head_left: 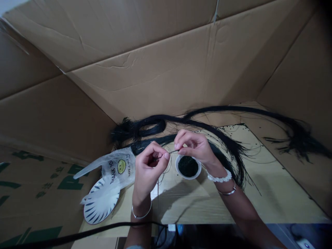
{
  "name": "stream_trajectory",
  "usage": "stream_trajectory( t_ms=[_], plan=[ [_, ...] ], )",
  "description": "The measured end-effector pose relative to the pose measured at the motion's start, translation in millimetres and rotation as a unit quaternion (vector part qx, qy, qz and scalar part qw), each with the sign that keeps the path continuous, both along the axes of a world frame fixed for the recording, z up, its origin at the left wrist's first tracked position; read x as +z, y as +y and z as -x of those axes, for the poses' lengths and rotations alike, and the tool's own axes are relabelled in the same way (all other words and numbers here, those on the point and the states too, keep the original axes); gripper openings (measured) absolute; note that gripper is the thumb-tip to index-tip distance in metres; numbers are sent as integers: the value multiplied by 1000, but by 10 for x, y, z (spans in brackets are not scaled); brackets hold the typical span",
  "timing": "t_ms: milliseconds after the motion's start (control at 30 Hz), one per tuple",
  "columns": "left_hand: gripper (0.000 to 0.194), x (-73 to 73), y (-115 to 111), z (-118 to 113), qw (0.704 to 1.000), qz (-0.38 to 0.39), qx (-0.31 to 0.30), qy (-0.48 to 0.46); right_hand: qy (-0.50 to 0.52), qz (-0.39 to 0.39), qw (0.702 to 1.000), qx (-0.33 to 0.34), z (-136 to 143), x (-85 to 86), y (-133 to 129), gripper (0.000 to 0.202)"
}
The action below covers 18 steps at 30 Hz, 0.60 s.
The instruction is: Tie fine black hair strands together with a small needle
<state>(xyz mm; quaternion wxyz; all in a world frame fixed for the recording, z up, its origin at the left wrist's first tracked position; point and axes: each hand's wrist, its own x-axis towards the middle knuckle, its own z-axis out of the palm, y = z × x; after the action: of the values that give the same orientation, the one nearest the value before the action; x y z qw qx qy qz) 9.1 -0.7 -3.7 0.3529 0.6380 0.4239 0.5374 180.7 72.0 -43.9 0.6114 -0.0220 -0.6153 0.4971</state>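
Observation:
Between my two hands runs a thin dark strand (173,151), pinched at both ends. My left hand (151,162) grips it with thumb and forefinger, the other fingers curled in. My right hand (193,145) pinches the other end with thumb and fingertips. Just below the right hand stands a white bowl (199,171) filled with small dark green-black bits (188,166). Behind the hands, long bundles of black strands (192,121) lie across the table, some loose ends fraying to the right. Whether the strand is hair or fibre I cannot tell.
Left of my hands lie a clear plastic bag (120,167) with a smiley print and a white plate (101,204) with blue stripes. Cardboard walls (155,65) enclose the wooden table (207,211). A black cable (103,228) crosses the front left. Another black bundle (293,135) lies far right.

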Motion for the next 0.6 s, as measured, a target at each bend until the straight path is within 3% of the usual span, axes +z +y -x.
stream_trajectory(
  t_ms=[600],
  plan=[
    [18,-3,-16,11,1000,-2,2,-6,0,9,1000,-4,14,-28,5,10]
  ],
)
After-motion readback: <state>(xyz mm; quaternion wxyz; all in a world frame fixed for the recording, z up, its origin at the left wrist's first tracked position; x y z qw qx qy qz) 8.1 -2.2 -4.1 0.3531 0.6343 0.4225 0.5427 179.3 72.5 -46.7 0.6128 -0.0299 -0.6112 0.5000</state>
